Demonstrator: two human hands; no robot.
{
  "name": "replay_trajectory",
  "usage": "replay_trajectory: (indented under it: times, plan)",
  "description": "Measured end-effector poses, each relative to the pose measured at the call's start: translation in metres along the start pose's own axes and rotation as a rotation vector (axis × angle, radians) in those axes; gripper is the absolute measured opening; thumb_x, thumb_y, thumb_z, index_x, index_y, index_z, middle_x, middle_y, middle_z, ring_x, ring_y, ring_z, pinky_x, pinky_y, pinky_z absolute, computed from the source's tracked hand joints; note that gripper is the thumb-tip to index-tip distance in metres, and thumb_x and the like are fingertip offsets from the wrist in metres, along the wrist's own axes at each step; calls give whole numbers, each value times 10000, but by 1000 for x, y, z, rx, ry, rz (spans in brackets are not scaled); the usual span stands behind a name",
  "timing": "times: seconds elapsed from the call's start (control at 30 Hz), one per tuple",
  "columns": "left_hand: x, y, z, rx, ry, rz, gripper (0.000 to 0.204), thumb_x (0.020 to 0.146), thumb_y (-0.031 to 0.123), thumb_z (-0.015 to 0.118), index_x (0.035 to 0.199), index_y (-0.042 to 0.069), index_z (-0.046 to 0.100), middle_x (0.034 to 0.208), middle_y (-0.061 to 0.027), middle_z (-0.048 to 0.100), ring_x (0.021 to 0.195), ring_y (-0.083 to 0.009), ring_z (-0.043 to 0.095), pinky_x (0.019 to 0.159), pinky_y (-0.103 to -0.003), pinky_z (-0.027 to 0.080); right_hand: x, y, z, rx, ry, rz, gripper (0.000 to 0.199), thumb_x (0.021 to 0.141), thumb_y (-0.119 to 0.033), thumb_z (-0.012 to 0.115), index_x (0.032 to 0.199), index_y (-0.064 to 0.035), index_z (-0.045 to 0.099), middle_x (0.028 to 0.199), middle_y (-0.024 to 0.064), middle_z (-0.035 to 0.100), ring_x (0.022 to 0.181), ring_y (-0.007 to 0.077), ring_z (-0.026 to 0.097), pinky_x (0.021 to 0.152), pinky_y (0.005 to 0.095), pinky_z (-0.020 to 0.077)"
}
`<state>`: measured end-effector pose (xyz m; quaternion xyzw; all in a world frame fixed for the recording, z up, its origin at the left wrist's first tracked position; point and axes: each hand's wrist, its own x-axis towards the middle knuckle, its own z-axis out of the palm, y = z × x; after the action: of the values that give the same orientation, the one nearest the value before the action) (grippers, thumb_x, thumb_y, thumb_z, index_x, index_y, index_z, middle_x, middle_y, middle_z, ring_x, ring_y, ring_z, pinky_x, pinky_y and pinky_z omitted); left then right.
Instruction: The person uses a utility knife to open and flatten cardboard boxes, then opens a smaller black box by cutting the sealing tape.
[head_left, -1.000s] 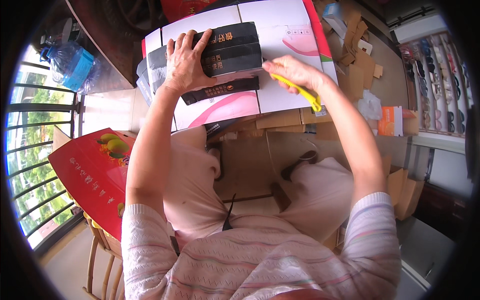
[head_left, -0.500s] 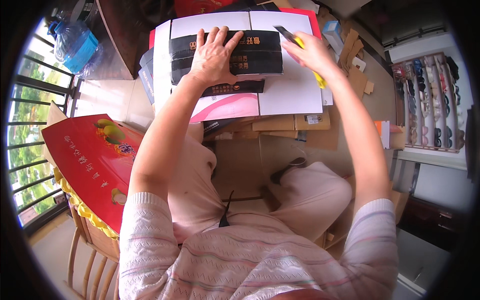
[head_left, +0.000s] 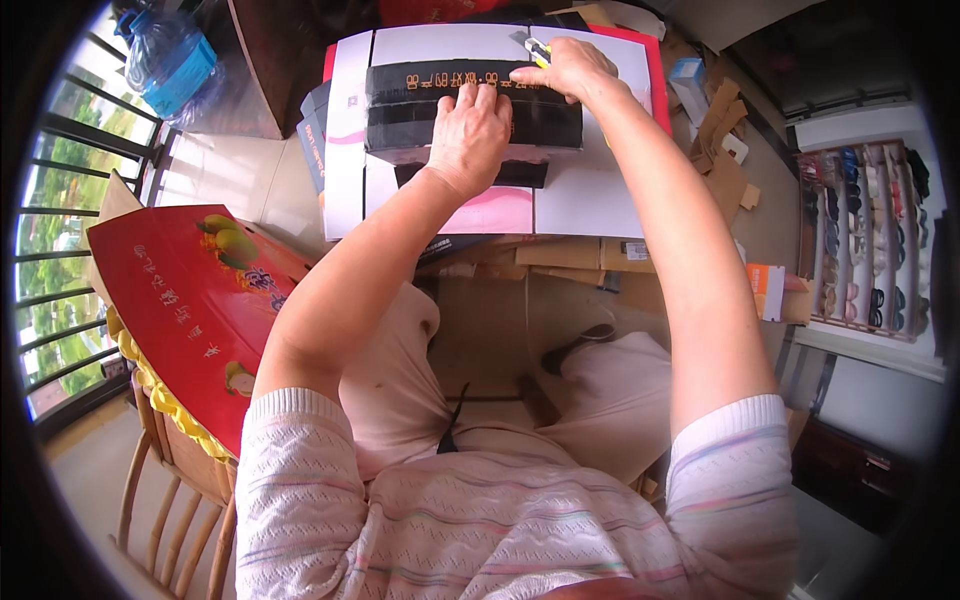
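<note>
A black cardboard box [head_left: 405, 128] with orange printing lies on a white, pink-patterned cardboard sheet [head_left: 590, 200] in front of me. My left hand [head_left: 468, 138] presses on the middle of the box, its fingers bent and close together over the top. In my right hand [head_left: 575, 70] is a yellow utility knife [head_left: 538, 52], its blade out past the box's far edge. The right thumb points left along the box's top, near its far right corner. Most of the knife's handle is hidden in the fist.
Brown cardboard pieces [head_left: 570, 252] are stacked under the sheet, and scraps [head_left: 725, 110] lie to the right. At left stand a red carton [head_left: 180, 310] on a wooden chair [head_left: 185, 440] and a large water bottle [head_left: 170, 65]. A rack [head_left: 865, 235] stands far right.
The knife has come from right of the box to its far right edge. My left hand has slid right along the box, its spread fingers now drawn together and bent.
</note>
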<state>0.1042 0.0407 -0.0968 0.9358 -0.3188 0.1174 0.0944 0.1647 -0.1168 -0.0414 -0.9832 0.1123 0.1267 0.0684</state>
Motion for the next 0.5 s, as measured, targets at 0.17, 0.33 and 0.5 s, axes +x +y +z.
replay_trajectory:
  times: [0.17,0.33,0.5]
  plan:
    - [1,-6,10,-36,24,12,305,692,70,562,991,20,534,965,-115,502,970,-270,484,801,-354,390,2,-8,6,-58,38,-22,594,588,-609,698,870,-87,659,884,70,644,913,235,609,736,391,457]
    - [4,-1,10,-61,-41,7,302,656,102,614,943,44,542,979,-97,503,992,-249,477,830,-383,373,0,0,20,-83,173,-74,588,586,-622,698,748,-61,626,634,50,622,647,201,633,652,342,470]
    - [1,15,9,-47,-154,-36,404,597,154,668,965,55,532,980,-83,486,998,-244,470,835,-410,364,-13,9,21,-58,51,-36,662,573,-616,707,928,-67,605,924,74,638,930,245,599,758,381,460]
